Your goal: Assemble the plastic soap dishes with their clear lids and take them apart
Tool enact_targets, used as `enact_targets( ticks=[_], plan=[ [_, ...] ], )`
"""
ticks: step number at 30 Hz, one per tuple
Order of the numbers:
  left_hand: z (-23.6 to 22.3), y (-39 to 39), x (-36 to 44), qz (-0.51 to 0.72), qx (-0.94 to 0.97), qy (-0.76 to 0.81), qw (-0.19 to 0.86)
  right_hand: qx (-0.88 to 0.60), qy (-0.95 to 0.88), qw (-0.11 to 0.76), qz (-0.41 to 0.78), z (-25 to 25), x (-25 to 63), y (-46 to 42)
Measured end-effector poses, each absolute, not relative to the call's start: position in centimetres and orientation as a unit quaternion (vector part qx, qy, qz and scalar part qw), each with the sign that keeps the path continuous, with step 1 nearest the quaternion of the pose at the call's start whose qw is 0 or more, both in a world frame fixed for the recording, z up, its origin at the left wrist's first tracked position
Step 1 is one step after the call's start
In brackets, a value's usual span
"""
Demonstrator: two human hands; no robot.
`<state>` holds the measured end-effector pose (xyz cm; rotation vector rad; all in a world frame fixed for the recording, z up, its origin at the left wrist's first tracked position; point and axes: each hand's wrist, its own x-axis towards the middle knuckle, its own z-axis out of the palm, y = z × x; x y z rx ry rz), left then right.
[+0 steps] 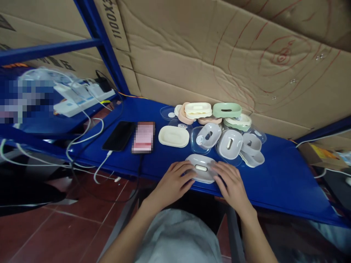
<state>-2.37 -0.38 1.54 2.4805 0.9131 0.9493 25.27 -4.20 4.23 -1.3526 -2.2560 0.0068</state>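
A grey oval soap-dish part [202, 165] with a slot in its middle lies at the near edge of the blue shelf [285, 171]. My left hand [172, 182] presses on its left side and my right hand [231, 182] on its right side, fingers curled over the rim. Just behind it lie several more grey dish parts [230, 144] and clear plastic lids [197, 140]. A cream dish [173, 136] sits to the left. Further back are stacked cream [197, 109], pink [183, 116] and green dishes [227, 109].
Two phones [119, 136] [143, 137] lie on the shelf's left part with charging cables [82, 140] trailing off the edge. A power strip [82, 96] sits on the lower left shelf. Cardboard [219, 47] walls the back. A blue post [101, 40] rises at the left.
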Motion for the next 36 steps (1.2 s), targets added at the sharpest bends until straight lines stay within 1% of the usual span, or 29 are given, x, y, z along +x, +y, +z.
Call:
enact_targets(
  ticks=[4,8,10,14,16,18,21,23,25,27,30,33,36],
  plan=[
    [1.8,-0.6,-3.6,0.366,0.852,0.334,0.170,-0.533,-0.804,0.258,-0.056,6.2,22.2,0.0],
    [1.9,-0.4,-4.4,0.392,0.836,0.342,0.174,-0.596,-0.757,0.248,-0.097,5.7,18.6,4.5],
    [1.9,-0.3,-4.6,0.401,0.828,0.345,0.186,-0.629,-0.740,0.220,-0.092,5.3,17.6,5.8],
    [1.8,0.1,-4.8,0.403,0.820,0.340,0.222,-0.685,-0.715,0.123,-0.058,5.3,17.2,7.1],
    [1.8,0.2,-4.8,0.403,0.818,0.337,0.233,-0.689,-0.716,0.107,-0.048,5.6,17.3,7.6],
    [1.8,0.3,-4.8,0.407,0.815,0.335,0.239,-0.679,-0.723,0.122,-0.040,5.9,17.8,8.0],
    [1.7,0.3,-4.9,0.411,0.811,0.334,0.248,-0.630,-0.748,0.207,-0.004,6.6,19.3,7.3],
    [1.6,0.3,-5.1,0.409,0.806,0.339,0.260,-0.572,-0.775,0.265,0.052,6.9,20.7,5.7],
    [1.4,0.3,-5.3,0.406,0.794,0.356,0.279,-0.507,-0.803,0.287,0.127,6.8,22.0,3.4],
    [1.3,0.4,-5.5,0.406,0.776,0.379,0.299,-0.454,-0.825,0.277,0.191,6.2,22.8,1.3],
    [1.1,0.6,-5.7,0.406,0.762,0.393,0.318,-0.418,-0.842,0.246,0.237,5.2,23.2,-0.6],
    [0.9,0.9,-5.8,0.394,0.769,0.379,0.331,-0.405,-0.852,0.228,0.242,4.8,22.8,-0.8],
    [0.8,1.0,-6.0,0.382,0.776,0.366,0.343,-0.388,-0.870,0.214,0.215,4.8,22.2,-0.4]
  ],
)
